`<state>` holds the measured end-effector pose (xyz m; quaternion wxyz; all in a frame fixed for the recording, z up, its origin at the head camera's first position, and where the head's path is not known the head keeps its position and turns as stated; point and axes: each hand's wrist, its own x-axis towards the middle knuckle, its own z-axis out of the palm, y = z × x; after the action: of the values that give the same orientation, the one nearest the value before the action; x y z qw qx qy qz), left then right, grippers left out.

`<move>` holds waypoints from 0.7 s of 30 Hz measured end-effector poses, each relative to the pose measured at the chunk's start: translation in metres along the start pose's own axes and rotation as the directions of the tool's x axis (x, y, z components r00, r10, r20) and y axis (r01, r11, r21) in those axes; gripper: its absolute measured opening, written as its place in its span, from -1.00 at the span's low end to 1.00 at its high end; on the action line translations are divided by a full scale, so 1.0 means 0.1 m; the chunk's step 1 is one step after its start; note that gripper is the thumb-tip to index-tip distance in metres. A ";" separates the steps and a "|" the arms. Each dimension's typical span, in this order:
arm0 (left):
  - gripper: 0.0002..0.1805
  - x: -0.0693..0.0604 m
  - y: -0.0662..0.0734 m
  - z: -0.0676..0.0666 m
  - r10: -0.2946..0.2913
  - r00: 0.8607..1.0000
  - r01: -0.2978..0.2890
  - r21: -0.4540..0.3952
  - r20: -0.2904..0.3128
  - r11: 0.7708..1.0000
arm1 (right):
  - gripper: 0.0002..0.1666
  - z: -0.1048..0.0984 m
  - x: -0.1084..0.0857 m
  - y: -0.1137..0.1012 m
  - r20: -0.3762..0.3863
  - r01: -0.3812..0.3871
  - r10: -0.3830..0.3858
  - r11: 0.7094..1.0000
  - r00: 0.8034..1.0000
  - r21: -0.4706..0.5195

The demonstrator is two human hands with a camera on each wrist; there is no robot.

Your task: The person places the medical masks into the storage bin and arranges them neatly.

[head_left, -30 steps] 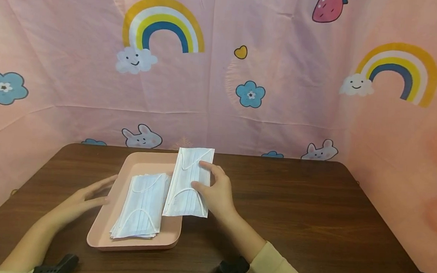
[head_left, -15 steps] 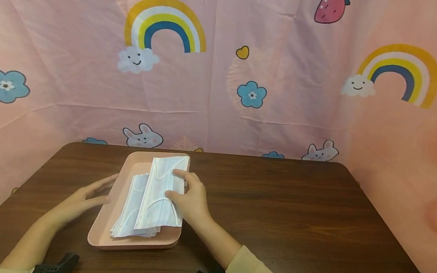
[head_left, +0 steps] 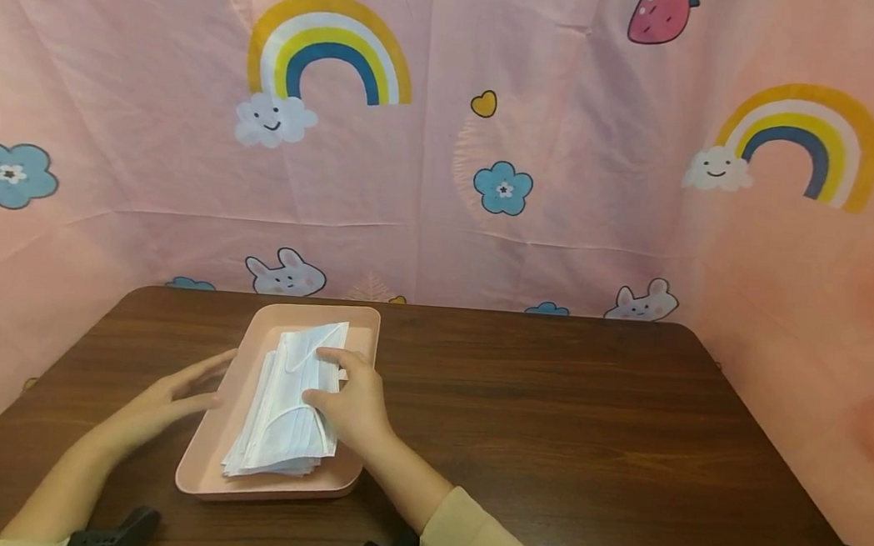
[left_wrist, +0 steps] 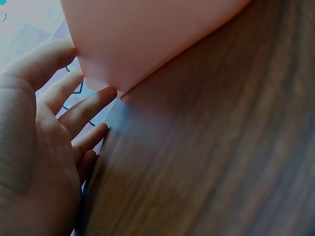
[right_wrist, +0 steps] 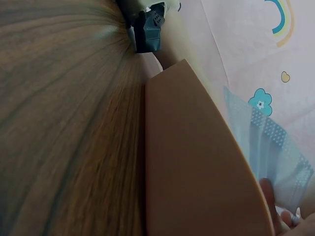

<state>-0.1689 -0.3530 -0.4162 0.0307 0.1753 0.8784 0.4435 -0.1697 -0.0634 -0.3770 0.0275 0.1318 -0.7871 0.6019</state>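
A pink tray (head_left: 203, 459) sits on the table, with a stack of white face masks (head_left: 246, 441) lying in it. My right hand (head_left: 356, 403) pinches a face mask (head_left: 292, 435) by its right side, over the stack. Ear loops show on its upper face. In the right wrist view that mask (right_wrist: 256, 137) stands out above the tray's side wall, and my fingers (right_wrist: 268, 194) show at its edge. My left hand (head_left: 154, 406) touches the tray's left side with spread, fairly straight fingers; the left wrist view shows fingertips (left_wrist: 110, 92) against the tray wall (left_wrist: 142, 39).
The dark wood table (head_left: 547, 430) extends to the right of the tray. Behind it hangs a pink curtain (head_left: 445, 140) printed with rainbows and flowers. Black wrist devices (head_left: 116, 533) are near the front edge.
My right hand has carried the pinched face mask leftward from the tray's right side to over the stack, and a little lower. The left hand and tray have stayed put.
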 end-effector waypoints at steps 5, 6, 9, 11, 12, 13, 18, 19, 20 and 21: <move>-0.33 -0.01 0.00 -0.01 0.011 1.000 -0.011 0.021 0.004 1.000 | -0.42 0.09 0.05 0.01 0.010 -0.005 0.006 0.998 1.000 -0.061; -0.33 -0.01 0.01 -0.01 0.013 1.000 -0.014 0.016 0.010 1.000 | -0.42 0.11 0.06 0.01 0.013 -0.013 0.014 0.997 1.000 -0.078; -0.34 -0.01 0.01 -0.01 0.006 1.000 -0.006 0.024 0.015 1.000 | -0.41 0.15 0.09 0.00 0.021 -0.025 0.028 0.992 0.999 -0.127; -0.34 -0.01 0.01 -0.02 0.003 1.000 -0.004 0.026 0.016 1.000 | -0.41 0.17 0.11 -0.01 0.023 -0.039 0.043 0.984 0.999 -0.172; -0.34 -0.01 0.01 -0.02 0.004 1.000 -0.004 0.022 0.016 1.000 | -0.41 0.18 0.11 -0.01 0.024 -0.042 0.048 0.980 0.999 -0.194; -0.34 0.00 0.01 -0.02 0.001 1.000 -0.001 0.031 0.012 1.000 | -0.40 0.19 0.12 -0.01 0.026 -0.051 0.057 0.976 0.998 -0.210; -0.34 0.00 0.00 -0.01 -0.002 1.000 0.001 0.038 0.008 0.999 | -0.39 0.23 0.14 -0.01 0.048 -0.085 0.102 0.958 0.994 -0.274; -0.34 0.00 0.00 -0.01 -0.003 1.000 0.003 0.041 0.006 0.999 | -0.38 0.23 0.14 -0.01 0.053 -0.090 0.109 0.954 0.993 -0.285; -0.34 0.00 0.00 -0.01 -0.004 1.000 0.004 0.041 0.006 0.999 | -0.38 0.24 0.15 -0.01 0.058 -0.091 0.113 0.950 0.992 -0.297; -0.33 0.00 0.01 -0.01 -0.002 1.000 0.001 0.041 0.005 0.999 | -0.38 0.24 0.15 0.00 0.062 -0.096 0.120 0.947 0.991 -0.307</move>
<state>-0.1688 -0.3535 -0.4150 0.0297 0.1764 0.8874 0.4248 -0.1811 -0.0888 -0.3805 -0.0170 0.1066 -0.8766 0.4689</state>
